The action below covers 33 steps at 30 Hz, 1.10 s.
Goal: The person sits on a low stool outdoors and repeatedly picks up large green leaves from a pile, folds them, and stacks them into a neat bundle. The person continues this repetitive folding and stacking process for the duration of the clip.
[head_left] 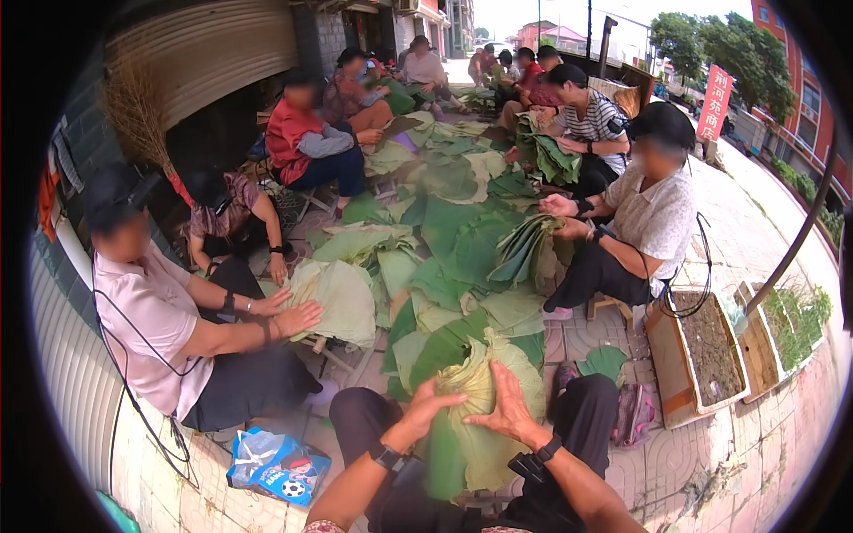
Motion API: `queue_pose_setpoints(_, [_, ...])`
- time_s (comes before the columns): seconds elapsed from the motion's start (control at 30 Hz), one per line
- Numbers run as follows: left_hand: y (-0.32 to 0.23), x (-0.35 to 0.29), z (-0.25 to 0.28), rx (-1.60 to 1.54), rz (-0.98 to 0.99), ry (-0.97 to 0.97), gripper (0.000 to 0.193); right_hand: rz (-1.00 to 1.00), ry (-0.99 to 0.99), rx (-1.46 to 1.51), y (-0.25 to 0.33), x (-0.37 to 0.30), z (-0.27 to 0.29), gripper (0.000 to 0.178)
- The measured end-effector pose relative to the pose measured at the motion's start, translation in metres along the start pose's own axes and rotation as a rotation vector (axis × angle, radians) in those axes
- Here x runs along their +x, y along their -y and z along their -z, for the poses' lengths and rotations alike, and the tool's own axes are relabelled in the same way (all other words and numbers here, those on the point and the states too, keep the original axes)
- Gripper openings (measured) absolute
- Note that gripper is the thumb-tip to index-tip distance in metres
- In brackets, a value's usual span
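Observation:
Over my lap lies a stack of large pale-green lotus leaves (484, 444), gathered into folds at its upper part. My left hand (426, 410) grips the left edge of the stack, with its fingertips against the folds. On the right side my right hand (510, 407) holds the same leaves, its fingers pointing up along them and its thumb toward the middle. The undersides of the leaves and the fingers behind them are partly hidden. Beyond my hands, a wide heap of green lotus leaves (453, 233) covers the ground.
People sit along both sides of the heap, several handling leaves. At left, a co-worker's hands rest on a pale leaf (333, 300); at right, another holds a fan of leaves (526, 251). A blue bag (277, 468), a purple shoe (633, 416) and a soil-filled box (697, 355) stand nearby.

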State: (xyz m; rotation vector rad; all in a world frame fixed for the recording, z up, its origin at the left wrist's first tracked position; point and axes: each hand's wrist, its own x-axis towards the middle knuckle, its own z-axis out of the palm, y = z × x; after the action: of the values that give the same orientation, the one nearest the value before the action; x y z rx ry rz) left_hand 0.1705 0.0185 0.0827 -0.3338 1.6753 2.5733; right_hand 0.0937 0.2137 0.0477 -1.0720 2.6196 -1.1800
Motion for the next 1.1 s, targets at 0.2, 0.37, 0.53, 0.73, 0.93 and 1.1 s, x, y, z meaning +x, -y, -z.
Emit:
queue_pose_setpoints(0.2, [0.002, -0.005, 0.001, 0.141, 0.018, 0.073, 0.054, -0.048, 0.142, 0.186, 0.011, -0.004, -0.001, 0.121])
queue_pose_setpoints(0.37, [0.001, -0.003, -0.004, 0.193, 0.014, 0.103, 0.057, -0.121, 0.191, 0.204, 0.017, -0.003, 0.008, 0.105])
queue_pose_setpoints(0.53, [-0.003, -0.006, -0.009, 0.229, 0.041, 0.102, 0.06, -0.158, 0.173, 0.205, 0.018, -0.008, 0.008, 0.093])
queue_pose_setpoints(0.73, [0.006, -0.005, -0.008, 0.472, -0.048, 0.075, 0.063, -0.164, 0.187, 0.181, 0.014, -0.009, 0.01, 0.08])
queue_pose_setpoints(0.93, [-0.002, -0.008, -0.013, 0.702, -0.124, 0.079, 0.058, -0.177, 0.166, 0.127, 0.015, -0.01, 0.011, 0.071])
queue_pose_setpoints(1.1, [0.01, -0.002, 0.002, 0.742, -0.214, 0.117, 0.06, -0.125, 0.074, 0.081, 0.012, -0.008, 0.009, 0.058])
